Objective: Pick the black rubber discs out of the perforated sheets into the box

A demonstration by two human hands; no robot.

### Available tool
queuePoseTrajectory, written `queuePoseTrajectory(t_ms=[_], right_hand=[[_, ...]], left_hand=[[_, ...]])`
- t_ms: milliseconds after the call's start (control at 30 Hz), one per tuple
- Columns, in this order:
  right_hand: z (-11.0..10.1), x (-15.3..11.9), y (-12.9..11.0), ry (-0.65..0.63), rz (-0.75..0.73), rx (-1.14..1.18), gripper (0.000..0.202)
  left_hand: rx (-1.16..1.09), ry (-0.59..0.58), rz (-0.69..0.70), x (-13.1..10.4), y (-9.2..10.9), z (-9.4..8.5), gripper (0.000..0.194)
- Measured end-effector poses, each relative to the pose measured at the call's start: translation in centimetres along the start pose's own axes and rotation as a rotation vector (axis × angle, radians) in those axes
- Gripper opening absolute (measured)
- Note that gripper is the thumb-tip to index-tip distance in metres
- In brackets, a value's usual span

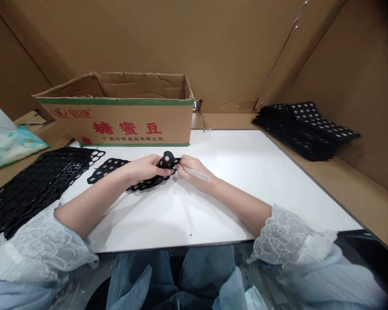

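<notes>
Over white table (pixel 226 206), hands (pixel 173 170) gripping dotted strip (pixel 148 183)

Your L hand (pixel 148 167) & R hand (pixel 194 171) meet nearly fingertip to fingertip out front, L fingers curled in a grip w/ thumb below, R fingers pinched tight. Your L forearm (pixel 95 196) slants up & inward from the lower L, your R forearm (pixel 242 202) does the same from the lower R, wrists close to straight. Both forearms are bare btwn wrist & lace cuff, sleeves pushed up nr the elbows.
</notes>
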State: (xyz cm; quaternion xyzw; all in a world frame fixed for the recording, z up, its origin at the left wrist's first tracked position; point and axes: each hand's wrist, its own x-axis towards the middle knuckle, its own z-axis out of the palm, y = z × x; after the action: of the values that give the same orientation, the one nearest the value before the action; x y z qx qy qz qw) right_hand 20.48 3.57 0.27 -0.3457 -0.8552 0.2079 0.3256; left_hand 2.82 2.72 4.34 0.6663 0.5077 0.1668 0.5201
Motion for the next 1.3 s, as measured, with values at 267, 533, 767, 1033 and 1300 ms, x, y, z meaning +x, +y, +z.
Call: queuePoseTrajectory(t_ms=[267, 533, 767, 1033, 1300], right_hand=[[-2.4, -0.2, -1.3, -0.033, 0.166, 0.389, 0.035], [-2.8, -0.3, -1.4, 0.05, 0.243, 0.417, 0.032], [-2.6, -0.3, -1.3, 0.077, 0.25, 0.473, 0.03], [-2.6, -0.3, -1.6, 0.083, 0.258, 0.447, 0.031], [-2.7, -0.2, -1.5, 0.064, 0.255, 0.457, 0.029]], left_hand=[[0.114, -0.035, 0.103, 0.1, 0.5, -1.1, 0.031], [0.084, 0.17, 0.222, -0.3, 0.4, -0.2, 0.039], [-0.212, 0.113, 0.208, -0.2, 0.4, 0.3, 0.031], [-0.24, 0.044, 0.164, -0.3, 0.0, 0.2, 0.027], [-0.316, 0.046, 0.156, -0.2, 0.1, 0.6, 0.026]])
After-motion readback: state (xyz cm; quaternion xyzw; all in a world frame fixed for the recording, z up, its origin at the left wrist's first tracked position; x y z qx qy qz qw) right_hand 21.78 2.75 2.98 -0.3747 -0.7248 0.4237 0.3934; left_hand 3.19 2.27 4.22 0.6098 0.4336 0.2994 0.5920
